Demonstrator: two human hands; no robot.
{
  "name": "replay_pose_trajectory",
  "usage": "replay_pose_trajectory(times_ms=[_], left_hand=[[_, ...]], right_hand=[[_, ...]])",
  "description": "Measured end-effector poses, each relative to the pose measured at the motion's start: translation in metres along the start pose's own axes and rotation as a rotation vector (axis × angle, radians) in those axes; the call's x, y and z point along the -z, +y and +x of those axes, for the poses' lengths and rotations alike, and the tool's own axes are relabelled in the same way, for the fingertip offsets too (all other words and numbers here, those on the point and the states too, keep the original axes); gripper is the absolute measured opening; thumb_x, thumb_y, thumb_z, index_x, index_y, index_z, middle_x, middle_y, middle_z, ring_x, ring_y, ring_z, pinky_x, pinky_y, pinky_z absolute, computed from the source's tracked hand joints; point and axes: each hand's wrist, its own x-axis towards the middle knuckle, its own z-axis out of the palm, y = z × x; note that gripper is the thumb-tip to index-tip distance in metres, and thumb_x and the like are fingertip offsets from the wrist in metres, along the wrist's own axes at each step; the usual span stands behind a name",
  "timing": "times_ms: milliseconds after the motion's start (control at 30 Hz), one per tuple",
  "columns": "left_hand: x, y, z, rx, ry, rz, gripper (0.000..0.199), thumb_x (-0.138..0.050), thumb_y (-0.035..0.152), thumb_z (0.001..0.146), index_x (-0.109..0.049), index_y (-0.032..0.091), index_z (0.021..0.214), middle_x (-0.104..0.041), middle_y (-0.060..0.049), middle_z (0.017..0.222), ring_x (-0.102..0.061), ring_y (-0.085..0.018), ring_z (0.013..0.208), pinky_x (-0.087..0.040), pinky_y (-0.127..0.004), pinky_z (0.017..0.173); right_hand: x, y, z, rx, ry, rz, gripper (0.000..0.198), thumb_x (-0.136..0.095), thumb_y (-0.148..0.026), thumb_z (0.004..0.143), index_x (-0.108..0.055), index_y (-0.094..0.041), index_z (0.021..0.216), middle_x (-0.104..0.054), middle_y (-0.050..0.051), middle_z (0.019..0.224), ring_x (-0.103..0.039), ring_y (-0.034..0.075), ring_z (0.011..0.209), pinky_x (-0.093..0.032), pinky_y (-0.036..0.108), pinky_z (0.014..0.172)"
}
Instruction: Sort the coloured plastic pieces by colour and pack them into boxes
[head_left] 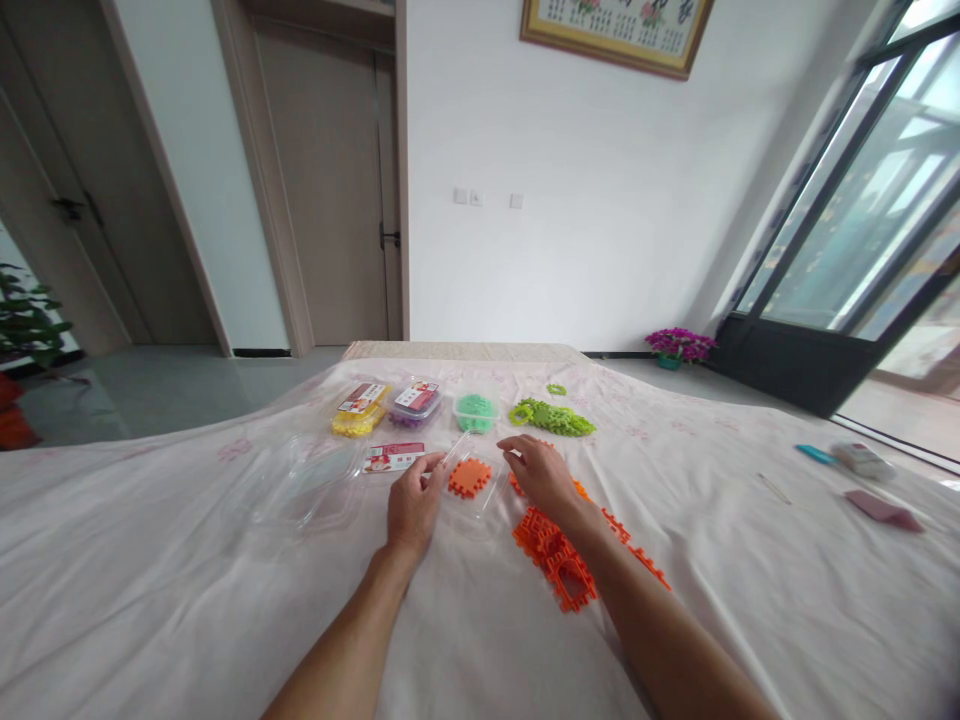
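In front of me sits a small clear plastic box (480, 508) with an orange interlocking puzzle piece (470, 479) lying flat in it. At the box's left edge, my left hand (412, 505) has its thumb and fingers closed on the rim. My right hand (541, 478) hovers by the box's right side, fingers bent and slightly apart from the thumb, holding nothing that I can see. Below and beside it lie a pile of orange puzzle pieces (551, 555) and a row of them, partly hidden by my right hand and forearm.
Beyond are boxes of yellow (358, 420), purple (415, 403) and green pieces (476, 411), plus a lime-green pile (559, 418). Clear lids (307, 490) and a printed label (394, 457) lie left. A blue object (815, 454) and pink cloth-like item (885, 510) are far right.
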Motion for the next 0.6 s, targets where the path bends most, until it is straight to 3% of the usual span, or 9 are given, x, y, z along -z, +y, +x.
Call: replay_pose_trajectory(times_ms=[67,167,233,300,400,467,533,600], left_hand=[[0.000,-0.003,0.000,-0.069,0.047,0.073,0.031,-0.048,0.037,0.089,-0.069,0.022,0.107,-0.073,-0.004,0.102,-0.065,-0.017,0.078,-0.050,-0.031,0.076],[0.002,0.003,-0.004,-0.359,0.106,0.206,0.029,-0.045,0.028,0.091,-0.068,0.021,0.107,-0.071,-0.007,0.112,-0.063,-0.021,0.101,-0.046,-0.037,0.092],[0.002,0.013,-0.011,-0.581,0.064,0.275,0.029,-0.044,0.025,0.092,-0.068,0.022,0.109,-0.070,-0.007,0.115,-0.060,-0.022,0.110,-0.040,-0.040,0.101],[0.002,0.026,-0.018,-0.701,-0.036,0.337,0.030,-0.044,0.025,0.093,-0.066,0.023,0.113,-0.070,-0.006,0.114,-0.058,-0.022,0.113,-0.033,-0.043,0.107],[0.001,0.041,-0.023,-0.693,-0.181,0.461,0.028,-0.046,0.031,0.093,-0.068,0.026,0.110,-0.072,-0.004,0.106,-0.062,-0.022,0.103,-0.023,-0.050,0.112],[0.002,0.046,-0.022,-0.660,-0.268,0.550,0.027,-0.047,0.036,0.093,-0.070,0.026,0.101,-0.073,-0.004,0.101,-0.064,-0.022,0.093,-0.025,-0.051,0.110],[0.005,0.048,-0.019,-0.652,-0.345,0.618,0.027,-0.049,0.039,0.091,-0.072,0.026,0.097,-0.073,-0.005,0.099,-0.064,-0.022,0.090,-0.030,-0.049,0.105],[0.008,0.048,-0.017,-0.654,-0.393,0.659,0.026,-0.052,0.040,0.088,-0.072,0.027,0.099,-0.072,-0.005,0.101,-0.063,-0.023,0.092,-0.035,-0.046,0.099]], right_hand=[[0.002,0.005,0.001,0.014,0.003,-0.058,0.031,-0.048,-0.022,0.091,-0.069,-0.025,0.113,-0.069,0.004,0.116,-0.063,0.019,0.103,-0.044,0.028,0.087],[0.001,0.008,0.002,0.087,-0.052,-0.088,0.028,-0.048,-0.023,0.091,-0.073,-0.024,0.103,-0.073,0.005,0.106,-0.063,0.020,0.101,-0.043,0.029,0.089],[-0.001,0.006,0.002,0.113,-0.071,-0.045,0.027,-0.049,-0.023,0.091,-0.075,-0.022,0.097,-0.074,0.005,0.100,-0.064,0.019,0.097,-0.043,0.029,0.089],[-0.003,0.002,0.001,0.105,-0.096,0.055,0.025,-0.050,-0.024,0.090,-0.074,-0.022,0.095,-0.075,0.004,0.093,-0.066,0.018,0.090,-0.045,0.028,0.084],[-0.004,-0.002,0.001,0.024,-0.200,0.264,0.024,-0.050,-0.030,0.089,-0.073,-0.021,0.094,-0.074,0.002,0.080,-0.066,0.014,0.070,-0.048,0.024,0.067],[-0.003,0.003,0.003,-0.069,-0.211,0.397,0.027,-0.049,-0.033,0.089,-0.071,-0.020,0.097,-0.074,0.002,0.077,-0.065,0.013,0.062,-0.047,0.022,0.057],[0.000,0.016,0.007,-0.155,-0.124,0.469,0.031,-0.047,-0.034,0.089,-0.069,-0.019,0.103,-0.074,0.003,0.081,-0.065,0.013,0.061,-0.047,0.022,0.055],[0.004,0.037,0.012,-0.203,-0.007,0.406,0.031,-0.048,-0.033,0.087,-0.069,-0.018,0.105,-0.074,0.004,0.084,-0.067,0.015,0.067,-0.050,0.024,0.061]])
